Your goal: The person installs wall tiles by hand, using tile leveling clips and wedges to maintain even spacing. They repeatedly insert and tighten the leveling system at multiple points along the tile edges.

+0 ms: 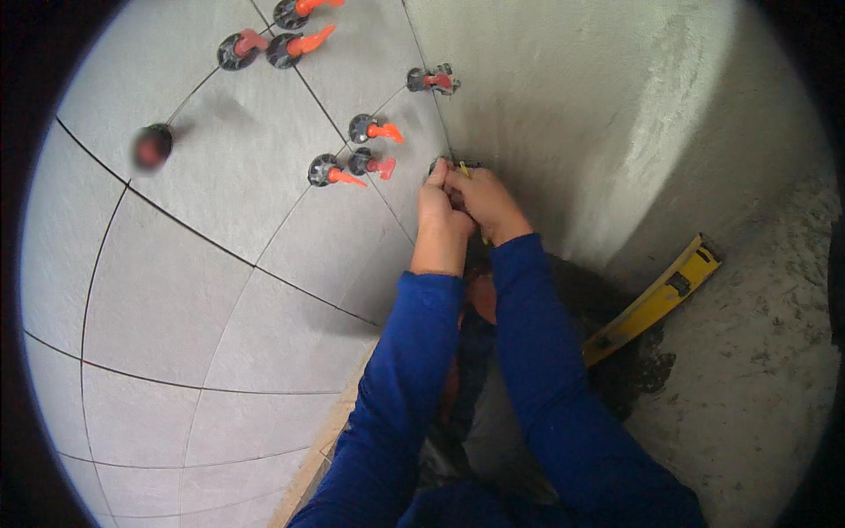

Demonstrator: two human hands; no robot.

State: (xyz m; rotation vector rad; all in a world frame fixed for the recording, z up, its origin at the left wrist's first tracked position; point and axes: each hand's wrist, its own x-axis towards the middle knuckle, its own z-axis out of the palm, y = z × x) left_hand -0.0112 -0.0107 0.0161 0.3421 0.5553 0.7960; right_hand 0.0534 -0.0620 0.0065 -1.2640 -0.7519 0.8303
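Both my hands meet at the corner where the grey tiled wall joins a bare plastered wall. My left hand is closed, its fingertips pressed at a dark piece by the tile edge. Only bits of that piece's black rim show; it resembles the nearby tile levelers. Beside it, my right hand is closed around a thin yellow stick, which pokes out above and below the fingers. Close to my hands, tile levelers with black discs and orange-red handles sit on the joints, among them one leveler and another.
A yellow spirit level leans at the right, by the rough grey plastered wall. More levelers stick out from the tiles at upper left. One blurred leveler juts toward me. A light-coloured edge strip runs beside my left forearm.
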